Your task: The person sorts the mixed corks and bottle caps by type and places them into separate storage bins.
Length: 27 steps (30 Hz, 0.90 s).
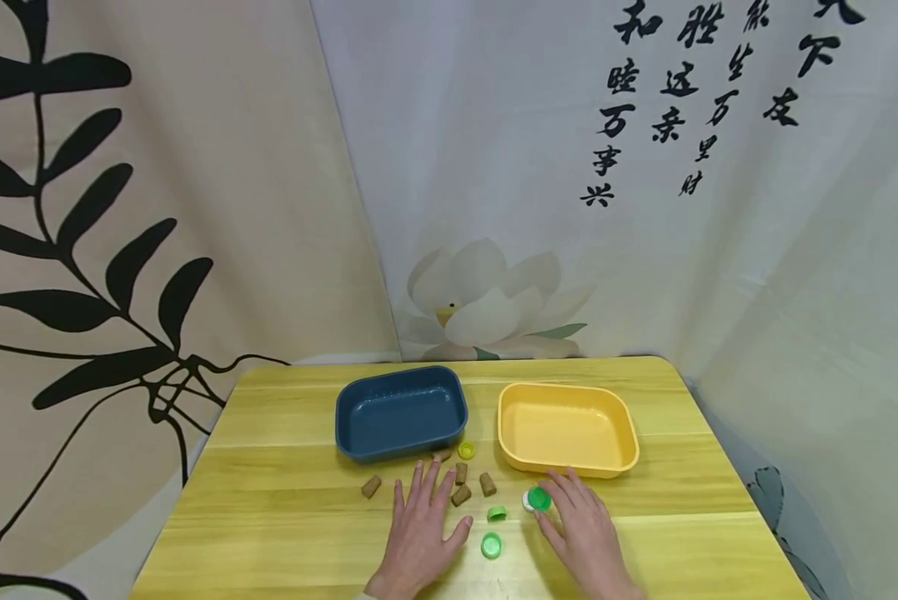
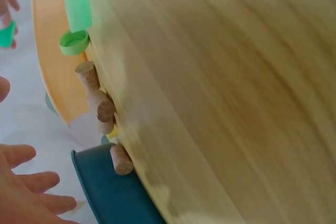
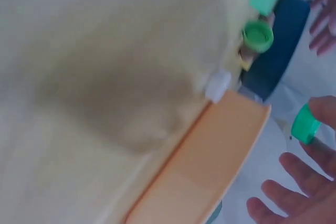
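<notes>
My left hand (image 1: 439, 507) lies flat on the wooden table (image 1: 283, 517) with its fingers straight and spread, just in front of the blue tray (image 1: 399, 412). Several brown corks sit around its fingertips, one cork (image 1: 461, 473) beside the index finger and another cork (image 1: 371, 486) off to the left. My right hand (image 1: 554, 505) pinches a green cap (image 1: 539, 498) next to a white cap (image 1: 527, 501), in front of the yellow tray (image 1: 564, 429). The right wrist view shows that green cap (image 3: 304, 124) held at my fingertips. Both trays look empty.
Two more green caps (image 1: 497, 513) (image 1: 491, 546) lie between my hands. A small yellow cap (image 1: 466, 451) sits between the two trays. Printed curtains hang close behind the table and along both sides.
</notes>
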Each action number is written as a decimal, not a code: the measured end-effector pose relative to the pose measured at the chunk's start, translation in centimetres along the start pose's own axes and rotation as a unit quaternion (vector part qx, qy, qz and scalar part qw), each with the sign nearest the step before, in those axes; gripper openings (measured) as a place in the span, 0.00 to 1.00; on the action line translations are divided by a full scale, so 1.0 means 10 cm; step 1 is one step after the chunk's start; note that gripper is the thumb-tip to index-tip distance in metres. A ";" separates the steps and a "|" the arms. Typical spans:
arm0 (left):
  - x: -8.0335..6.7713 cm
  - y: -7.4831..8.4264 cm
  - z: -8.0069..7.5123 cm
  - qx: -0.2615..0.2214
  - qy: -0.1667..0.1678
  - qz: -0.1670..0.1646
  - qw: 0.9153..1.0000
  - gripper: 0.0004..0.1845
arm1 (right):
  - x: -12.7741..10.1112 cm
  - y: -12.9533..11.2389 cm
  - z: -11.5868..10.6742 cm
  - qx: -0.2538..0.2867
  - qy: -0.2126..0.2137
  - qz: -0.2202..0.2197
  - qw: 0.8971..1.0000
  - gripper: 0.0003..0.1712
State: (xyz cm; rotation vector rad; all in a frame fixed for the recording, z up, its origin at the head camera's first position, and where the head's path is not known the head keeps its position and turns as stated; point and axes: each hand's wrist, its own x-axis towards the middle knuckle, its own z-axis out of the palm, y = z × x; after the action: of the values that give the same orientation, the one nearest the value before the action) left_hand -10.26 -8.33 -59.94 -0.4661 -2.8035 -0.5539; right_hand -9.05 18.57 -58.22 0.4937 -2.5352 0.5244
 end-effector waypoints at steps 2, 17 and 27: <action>0.00 0.00 0.00 -0.001 0.001 -0.001 1.000 0.37 | 0.08 0.05 -0.01 0.007 0.026 -0.007 1.000 0.34; -0.03 -0.04 0.01 -0.001 -0.006 -0.005 1.000 0.37 | 0.58 0.41 0.05 0.033 0.065 0.035 0.997 0.28; -0.06 -0.08 0.02 0.003 0.004 -0.001 1.000 0.36 | 0.80 0.58 0.25 0.015 0.030 0.055 0.998 0.25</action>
State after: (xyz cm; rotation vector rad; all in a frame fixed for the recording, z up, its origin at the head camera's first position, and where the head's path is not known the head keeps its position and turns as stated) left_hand -10.07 -9.14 -60.51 -0.4592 -2.7974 -0.5465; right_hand -19.02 20.55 -57.52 0.3455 -2.5097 0.6096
